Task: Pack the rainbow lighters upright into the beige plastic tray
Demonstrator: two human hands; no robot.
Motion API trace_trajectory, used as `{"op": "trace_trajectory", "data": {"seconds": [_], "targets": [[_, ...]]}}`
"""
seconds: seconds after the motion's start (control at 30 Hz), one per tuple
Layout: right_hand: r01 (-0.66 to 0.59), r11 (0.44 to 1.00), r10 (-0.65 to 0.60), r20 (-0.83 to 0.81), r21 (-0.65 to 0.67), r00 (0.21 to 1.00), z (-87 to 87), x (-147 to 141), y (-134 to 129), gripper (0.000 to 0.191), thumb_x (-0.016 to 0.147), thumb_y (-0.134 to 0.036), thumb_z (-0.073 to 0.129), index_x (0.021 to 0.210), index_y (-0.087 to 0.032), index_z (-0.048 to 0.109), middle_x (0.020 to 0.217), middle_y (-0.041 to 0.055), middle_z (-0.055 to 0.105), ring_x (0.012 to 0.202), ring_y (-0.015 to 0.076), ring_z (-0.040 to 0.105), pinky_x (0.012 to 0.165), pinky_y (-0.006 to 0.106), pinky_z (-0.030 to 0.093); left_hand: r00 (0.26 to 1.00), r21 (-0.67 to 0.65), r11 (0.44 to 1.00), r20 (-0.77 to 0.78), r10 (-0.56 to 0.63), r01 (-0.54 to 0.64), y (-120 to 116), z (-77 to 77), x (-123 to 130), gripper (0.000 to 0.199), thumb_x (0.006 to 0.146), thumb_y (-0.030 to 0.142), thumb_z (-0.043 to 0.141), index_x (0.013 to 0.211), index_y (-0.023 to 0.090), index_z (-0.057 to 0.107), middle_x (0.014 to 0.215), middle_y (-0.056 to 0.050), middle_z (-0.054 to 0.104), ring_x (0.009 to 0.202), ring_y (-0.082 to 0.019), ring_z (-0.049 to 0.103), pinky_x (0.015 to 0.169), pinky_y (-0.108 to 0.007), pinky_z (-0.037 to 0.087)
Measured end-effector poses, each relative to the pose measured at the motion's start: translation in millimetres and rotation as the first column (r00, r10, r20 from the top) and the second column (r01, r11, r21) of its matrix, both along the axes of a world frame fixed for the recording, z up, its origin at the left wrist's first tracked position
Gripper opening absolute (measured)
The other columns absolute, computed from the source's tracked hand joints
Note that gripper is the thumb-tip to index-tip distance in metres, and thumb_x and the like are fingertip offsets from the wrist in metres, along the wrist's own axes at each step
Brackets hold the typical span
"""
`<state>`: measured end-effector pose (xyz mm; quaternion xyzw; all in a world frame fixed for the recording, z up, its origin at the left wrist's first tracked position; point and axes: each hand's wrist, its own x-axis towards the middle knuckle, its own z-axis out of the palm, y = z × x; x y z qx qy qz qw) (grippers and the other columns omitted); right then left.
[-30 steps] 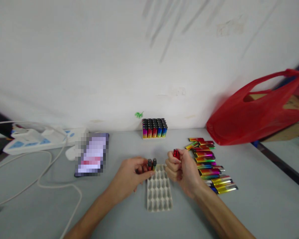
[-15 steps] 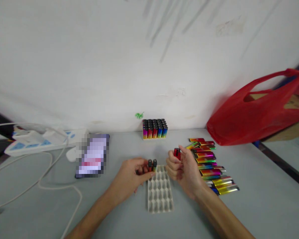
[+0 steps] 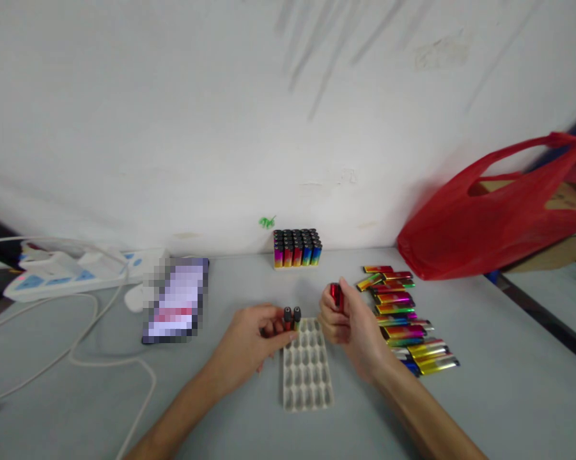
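A pale tray with rows of oval pockets [image 3: 308,378] lies in front of me. Two black-topped lighters [image 3: 292,315] stand upright side by side at its far left corner. Around them curl the thumb and fingers of my left hand [image 3: 255,333], which partly hide their bodies. My right hand [image 3: 344,321], closed and raised just right of the tray's far end, grips a red lighter [image 3: 334,294] between thumb and fingers. Beyond that hand, several shiny coloured lighters [image 3: 396,298] lie in a loose, overlapping column.
Against the wall stands a block of upright, black-topped lighters [image 3: 297,254]. A phone [image 3: 177,300], a power strip [image 3: 89,271] and white cables [image 3: 110,361] occupy the left side. A red plastic bag [image 3: 479,217] sits at the right by the table's edge.
The red lighter has turned in my right hand, showing more of its red body and less of its dark top. My left hand stays at the two lighters.
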<state>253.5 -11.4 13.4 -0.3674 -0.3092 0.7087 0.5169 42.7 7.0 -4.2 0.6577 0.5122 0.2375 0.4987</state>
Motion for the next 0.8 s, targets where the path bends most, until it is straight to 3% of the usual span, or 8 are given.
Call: {"op": "trace_trajectory", "data": {"seconds": [0.1,0.2,0.3,0.67,0.8], "targets": [[0.062,0.992,-0.076,0.124,0.108,0.989,-2.0,-3.7,-1.4,0.049,0.1,-0.069,0.068,0.086,-0.023,0.06,0.067,-0.0069,0.044,0.053,0.0111,0.03,0.05,0.025,0.027,1.0,-0.019,1.0,0.01,0.01,-0.01,-0.4,0.8,0.5,0.034,0.081,0.052,0.077,0.074,0.021,0.063,0.059,0.006,0.053,0.045,-0.014,0.049,0.034,-0.022,0.039],[0.079,0.948,-0.172,0.288,0.308,0.942,-3.1,-4.6,-3.8,0.04,0.108,-0.06,0.064,0.093,-0.023,0.069,0.09,0.0007,0.062,0.082,0.0174,0.055,0.078,0.029,0.044,1.0,-0.023,1.0,0.009,0.007,-0.007,-0.8,2.2,1.0,0.034,0.081,0.052,0.077,0.075,0.021,0.063,0.06,0.006,0.053,0.046,-0.014,0.049,0.034,-0.022,0.039],[0.021,0.916,-0.201,0.412,0.401,0.889,-2.1,-2.8,-5.3,0.036,0.11,-0.056,0.064,0.098,-0.024,0.076,0.099,0.0022,0.064,0.097,0.0208,0.055,0.088,0.031,0.041,1.0,-0.035,0.999,0.011,0.01,-0.01,-0.8,3.3,1.2,0.033,0.08,0.051,0.076,0.074,0.021,0.062,0.061,0.007,0.053,0.045,-0.013,0.048,0.033,-0.022,0.038],[-0.037,0.948,-0.12,0.462,0.315,0.879,-5.0,-2.4,-1.0,0.036,0.106,-0.057,0.069,0.103,-0.022,0.077,0.078,-0.0017,0.059,0.077,0.0188,0.055,0.074,0.032,0.041,1.0,-0.024,1.0,0.017,0.008,-0.007,-1.2,2.8,1.2,0.035,0.081,0.052,0.076,0.075,0.021,0.061,0.059,0.007,0.052,0.043,-0.012,0.047,0.033,-0.022,0.037],[-0.061,0.929,-0.18,0.592,0.364,0.786,-2.3,-2.4,-5.2,0.032,0.108,-0.052,0.067,0.106,-0.021,0.076,0.078,-0.0019,0.063,0.077,0.0189,0.058,0.075,0.033,0.042,1.0,-0.012,1.0,0.016,-0.005,0.006,-0.3,0.3,0.0,0.035,0.082,0.052,0.076,0.074,0.022,0.061,0.058,0.008,0.051,0.042,-0.012,0.047,0.033,-0.022,0.038]]}}
